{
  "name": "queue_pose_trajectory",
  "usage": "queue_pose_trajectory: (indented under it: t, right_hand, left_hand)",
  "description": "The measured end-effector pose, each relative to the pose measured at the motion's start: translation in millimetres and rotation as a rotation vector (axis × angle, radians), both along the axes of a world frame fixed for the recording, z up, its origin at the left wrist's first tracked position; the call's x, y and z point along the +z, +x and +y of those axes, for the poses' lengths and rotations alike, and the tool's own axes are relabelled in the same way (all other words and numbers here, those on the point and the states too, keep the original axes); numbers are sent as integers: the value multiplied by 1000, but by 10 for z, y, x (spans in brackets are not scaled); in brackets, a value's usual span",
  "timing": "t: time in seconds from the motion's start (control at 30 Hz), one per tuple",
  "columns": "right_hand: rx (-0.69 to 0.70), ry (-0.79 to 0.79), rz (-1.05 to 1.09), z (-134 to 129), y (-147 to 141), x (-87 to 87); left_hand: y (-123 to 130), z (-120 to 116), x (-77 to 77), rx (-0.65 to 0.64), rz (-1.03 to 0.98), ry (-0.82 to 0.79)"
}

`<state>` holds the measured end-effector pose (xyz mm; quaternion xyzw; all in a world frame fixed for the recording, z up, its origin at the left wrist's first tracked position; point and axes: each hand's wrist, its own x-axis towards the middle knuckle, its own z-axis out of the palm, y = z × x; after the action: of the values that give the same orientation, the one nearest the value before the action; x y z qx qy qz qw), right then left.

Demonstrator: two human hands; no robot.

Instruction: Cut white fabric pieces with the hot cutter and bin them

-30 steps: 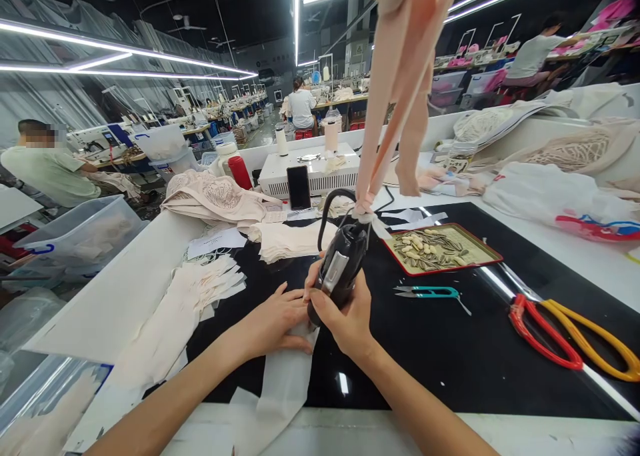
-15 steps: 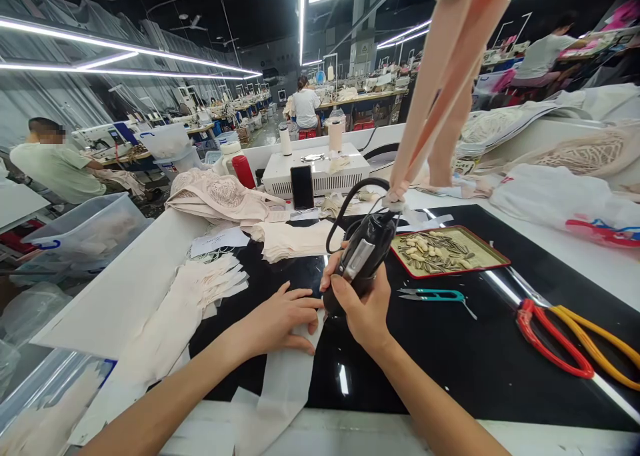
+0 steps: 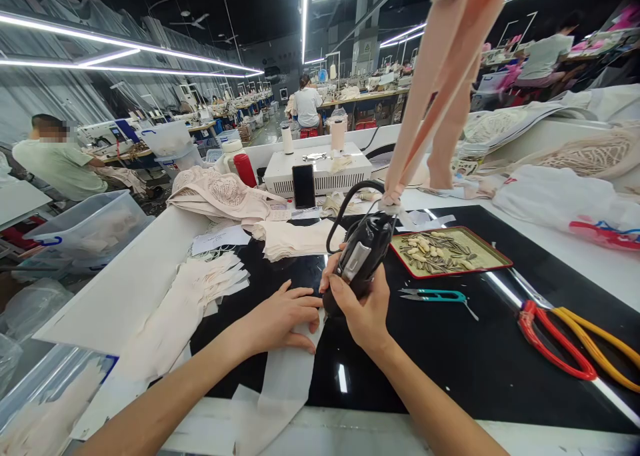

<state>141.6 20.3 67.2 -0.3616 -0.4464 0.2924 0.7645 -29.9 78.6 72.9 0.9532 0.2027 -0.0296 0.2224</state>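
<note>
My right hand (image 3: 363,306) is wrapped round a black corded power tool (image 3: 365,249) with a silver plate on its side. Its lower end points down at the table, beside the edge of a pale fabric strip (image 3: 287,383). Long pink elastic bands (image 3: 425,109) are tied to the top of the tool and run upward. My left hand (image 3: 285,319) lies on the strip with fingers stretched, its fingertips close to the tool's tip. The tip itself is mostly hidden by my hands. The strip hangs over the front table edge.
Teal thread snips (image 3: 435,296), large shears (image 3: 555,339) and a red-rimmed tray (image 3: 500,263) of seeds and peanuts lie to the right. Stacked pale fabric pieces (image 3: 175,309) lie left, more fabric (image 3: 295,239) ahead. Behind stand a phone (image 3: 303,187) and a white box (image 3: 280,176).
</note>
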Motion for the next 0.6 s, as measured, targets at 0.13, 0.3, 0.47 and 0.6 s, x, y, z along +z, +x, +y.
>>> queue_pose_trajectory:
  t: [0.13,0.3,0.47,0.6]
  right_hand:
    - [23,11,17,-51,-31,-6]
    - [48,15,15,-89,-62,-46]
    - [58,10,18,-98,-65,-44]
    - [64,15,36,-129,-75,-38]
  left_hand:
    - [-1,-7,11,17,23,-3]
    - [-13,-1,-13,17,12,0]
    - [-14,0,-11,19,8,7]
    - [-15,-1,-2,29,18,9]
